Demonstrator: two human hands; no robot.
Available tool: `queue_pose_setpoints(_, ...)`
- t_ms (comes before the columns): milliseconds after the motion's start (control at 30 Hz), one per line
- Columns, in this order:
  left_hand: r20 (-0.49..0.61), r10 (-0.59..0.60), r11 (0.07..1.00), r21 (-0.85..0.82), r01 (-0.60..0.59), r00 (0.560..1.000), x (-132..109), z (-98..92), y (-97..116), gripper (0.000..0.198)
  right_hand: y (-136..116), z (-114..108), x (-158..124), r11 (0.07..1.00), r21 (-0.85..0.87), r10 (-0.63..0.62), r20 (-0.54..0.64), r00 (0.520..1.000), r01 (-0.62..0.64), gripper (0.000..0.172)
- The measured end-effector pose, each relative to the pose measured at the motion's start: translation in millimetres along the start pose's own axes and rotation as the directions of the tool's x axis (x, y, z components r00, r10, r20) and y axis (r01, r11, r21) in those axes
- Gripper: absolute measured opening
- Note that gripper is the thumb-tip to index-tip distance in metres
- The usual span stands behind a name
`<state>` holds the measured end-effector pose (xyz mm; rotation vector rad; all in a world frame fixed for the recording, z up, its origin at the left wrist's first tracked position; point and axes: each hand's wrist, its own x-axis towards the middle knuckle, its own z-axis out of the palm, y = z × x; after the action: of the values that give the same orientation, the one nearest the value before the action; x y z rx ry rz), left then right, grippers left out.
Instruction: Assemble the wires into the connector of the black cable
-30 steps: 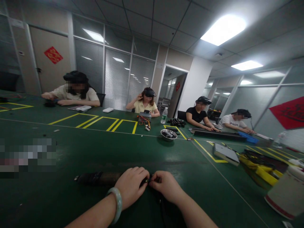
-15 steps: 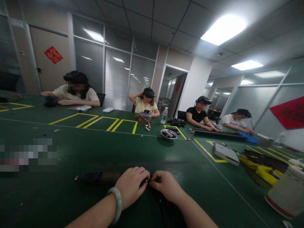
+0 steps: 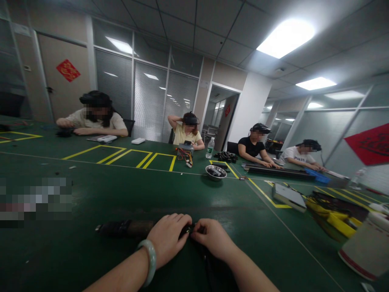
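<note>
Remotely I see barely any shift: the left hand (image 3: 169, 234) stays curled over the dark cylindrical tool (image 3: 133, 228), whose far end points to nine o'clock, and the right hand (image 3: 214, 238), at three, stays pinched closed, on what I cannot tell, the work unmoved.

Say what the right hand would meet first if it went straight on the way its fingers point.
The right hand would probably meet the small dark part held in the left hand first; exact depth there is unclear.
</note>
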<state>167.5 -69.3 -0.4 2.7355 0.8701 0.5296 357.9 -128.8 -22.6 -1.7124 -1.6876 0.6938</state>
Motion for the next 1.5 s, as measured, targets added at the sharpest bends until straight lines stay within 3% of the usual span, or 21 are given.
queue_pose_setpoints(300, 0.015, 0.07, 0.997, 0.021, -0.07, 0.997, 0.9, 4.1, -4.5, 0.017, -1.6, -0.4, -1.0, 1.0, -0.018, -0.013, -0.01, 1.0, 0.013, 0.008)
queue_pose_setpoints(567, -0.009, -0.006, 1.0, -0.003, 0.006, 1.0, -0.7, 4.4, -2.5, 0.021, -3.0, -1.0, -1.4, 0.999, -0.031, 0.008, -0.012, 1.0, -0.008, 0.006)
queue_pose_setpoints(833, 0.006, 0.059, 0.998, -0.007, -0.059, 0.998, 0.1, 4.0, -4.2, 0.018, -1.8, -0.7, -0.9, 1.0, -0.023, -0.01, -0.007, 1.0, 0.01, 0.006)
queue_pose_setpoints(1233, -0.02, 0.006, 1.0, -0.027, -0.007, 1.0, -0.5, 5.5, -3.6, 0.022, -1.7, -0.3, -0.1, 1.0, -0.02, -0.006, -0.013, 1.0, 0.006, 0.006)
queue_pose_setpoints(1500, 0.009, 0.067, 0.998, 0.0, -0.067, 0.998, 0.6, 4.6, -4.6, 0.018, -1.2, 0.8, 0.0, 1.0, -0.023, 0.006, -0.008, 1.0, -0.006, 0.008)
